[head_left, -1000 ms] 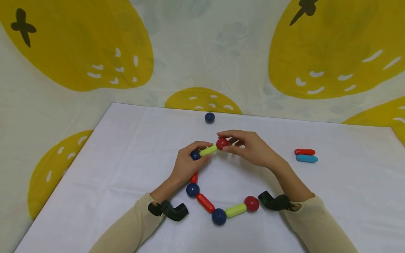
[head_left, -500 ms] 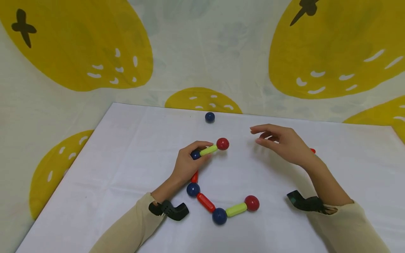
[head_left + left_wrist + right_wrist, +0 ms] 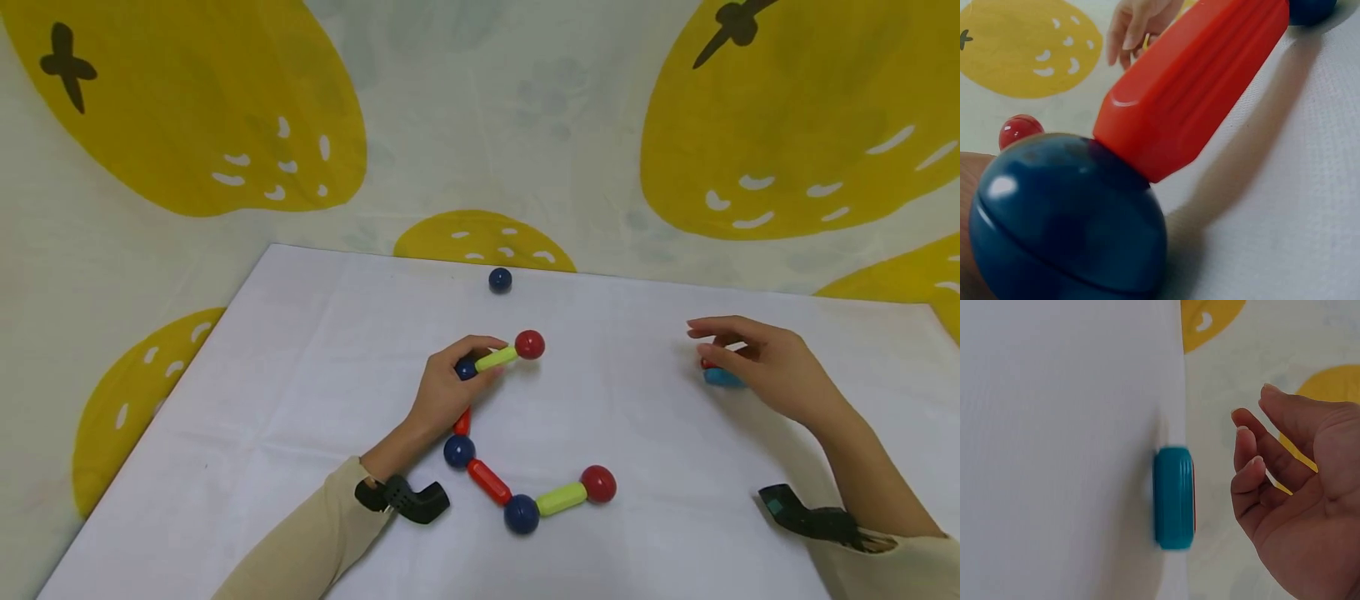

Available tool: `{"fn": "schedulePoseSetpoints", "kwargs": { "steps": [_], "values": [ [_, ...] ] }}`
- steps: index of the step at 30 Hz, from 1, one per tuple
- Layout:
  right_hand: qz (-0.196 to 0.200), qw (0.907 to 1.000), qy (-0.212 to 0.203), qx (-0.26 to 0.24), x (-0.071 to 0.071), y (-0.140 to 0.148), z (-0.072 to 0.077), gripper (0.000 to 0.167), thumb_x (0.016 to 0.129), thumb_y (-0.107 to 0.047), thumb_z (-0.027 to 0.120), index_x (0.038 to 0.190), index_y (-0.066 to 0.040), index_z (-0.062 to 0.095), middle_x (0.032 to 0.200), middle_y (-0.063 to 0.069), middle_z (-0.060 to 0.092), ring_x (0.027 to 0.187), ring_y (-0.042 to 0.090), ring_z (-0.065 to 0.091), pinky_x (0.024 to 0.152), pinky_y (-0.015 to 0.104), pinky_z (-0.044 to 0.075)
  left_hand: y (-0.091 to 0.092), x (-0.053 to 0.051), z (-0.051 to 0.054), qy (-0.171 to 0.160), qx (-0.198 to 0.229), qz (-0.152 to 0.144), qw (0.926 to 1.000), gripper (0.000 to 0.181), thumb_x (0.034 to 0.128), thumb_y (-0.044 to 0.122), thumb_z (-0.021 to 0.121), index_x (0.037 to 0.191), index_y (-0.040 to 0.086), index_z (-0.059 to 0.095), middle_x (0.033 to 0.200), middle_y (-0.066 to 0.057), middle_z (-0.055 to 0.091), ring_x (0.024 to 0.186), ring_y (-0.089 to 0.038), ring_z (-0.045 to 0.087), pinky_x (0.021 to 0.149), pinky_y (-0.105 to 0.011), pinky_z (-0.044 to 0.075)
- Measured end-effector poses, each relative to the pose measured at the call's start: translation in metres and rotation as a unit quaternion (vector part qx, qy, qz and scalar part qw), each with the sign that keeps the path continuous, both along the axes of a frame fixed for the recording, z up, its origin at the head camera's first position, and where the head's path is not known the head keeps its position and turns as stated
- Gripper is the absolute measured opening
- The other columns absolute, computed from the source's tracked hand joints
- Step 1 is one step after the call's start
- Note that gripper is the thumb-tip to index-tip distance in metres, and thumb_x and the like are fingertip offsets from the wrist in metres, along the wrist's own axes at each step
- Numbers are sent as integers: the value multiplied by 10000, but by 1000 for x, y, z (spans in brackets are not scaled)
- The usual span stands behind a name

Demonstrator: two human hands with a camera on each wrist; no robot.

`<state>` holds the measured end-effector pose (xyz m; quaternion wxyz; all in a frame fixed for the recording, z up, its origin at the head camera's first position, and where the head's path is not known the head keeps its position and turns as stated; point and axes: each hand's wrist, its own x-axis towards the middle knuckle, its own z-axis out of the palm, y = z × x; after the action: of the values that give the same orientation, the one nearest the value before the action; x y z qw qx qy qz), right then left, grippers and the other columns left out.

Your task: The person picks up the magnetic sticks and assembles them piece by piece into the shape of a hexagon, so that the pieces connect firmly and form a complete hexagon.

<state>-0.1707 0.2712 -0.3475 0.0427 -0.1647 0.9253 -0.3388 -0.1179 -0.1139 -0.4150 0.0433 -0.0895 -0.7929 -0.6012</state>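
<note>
My left hand [image 3: 446, 383] holds a dark blue ball [image 3: 466, 369] of a chain of balls and rods. From that ball a yellow-green rod [image 3: 497, 358] points right, ending in a red ball [image 3: 530, 344]. Below the hand the chain runs through red rods [image 3: 489, 482], blue balls [image 3: 459, 452] and another yellow-green rod [image 3: 562, 499] to a second red ball [image 3: 598, 483]. My right hand [image 3: 776, 367] hovers with loosely bent fingers over a loose blue rod [image 3: 723, 378] and a red rod [image 3: 707, 363], partly hidden. In the right wrist view, the blue rod [image 3: 1174, 499] lies apart from the fingers.
A loose dark blue ball [image 3: 500, 280] sits near the far edge of the white table [image 3: 337, 317]. Behind stands a pale cloth [image 3: 495, 125] with large yellow fruit prints. Each wrist wears a black camera mount [image 3: 416, 502].
My right hand has let go of the upper red ball and moved right, to above the loose rods. The left hand keeps its hold on the chain.
</note>
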Motion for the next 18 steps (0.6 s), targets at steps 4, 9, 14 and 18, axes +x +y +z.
{"fn": "schedulePoseSetpoints", "kwargs": {
  "steps": [4, 9, 14, 18],
  "values": [
    [-190, 9997, 162, 4, 1, 19, -3, 310, 932, -180, 637, 1241, -154, 632, 1129, -39, 654, 906, -49, 547, 729, 43, 401, 0, 0, 0, -17, -18, 0, 10000, 303, 858, 114, 711, 1128, 245, 673, 929, 42, 621, 889, -133, 540, 808, -336, 446],
    [-406, 9991, 67, 127, 4, 40, -8, 280, 929, -217, 644, 1203, -159, 650, 1109, -72, 647, 912, -34, 518, 698, 65, 401, 0, 0, 0, 17, 3, -18, 10000, 302, 859, 112, 710, 1132, 235, 672, 935, 38, 622, 895, -138, 542, 810, -329, 445],
    [-566, 9972, -287, 383, 5, 53, -14, 293, 919, -308, 649, 1184, -184, 659, 1058, -25, 605, 832, 28, 506, 630, 160, 421, 0, 1, 0, 67, 5, -27, 10000, 303, 856, 105, 715, 1135, 217, 676, 940, 26, 628, 892, -147, 543, 807, -330, 443],
    [-590, 9969, -338, 403, 4, 60, -22, 297, 921, -312, 645, 1187, -180, 656, 1013, -8, 589, 884, 43, 431, 655, 128, 400, -1, 1, 0, 93, 39, -56, 9999, 299, 858, 109, 717, 1136, 210, 677, 949, 26, 636, 894, -146, 549, 817, -327, 448]
  ]
}}
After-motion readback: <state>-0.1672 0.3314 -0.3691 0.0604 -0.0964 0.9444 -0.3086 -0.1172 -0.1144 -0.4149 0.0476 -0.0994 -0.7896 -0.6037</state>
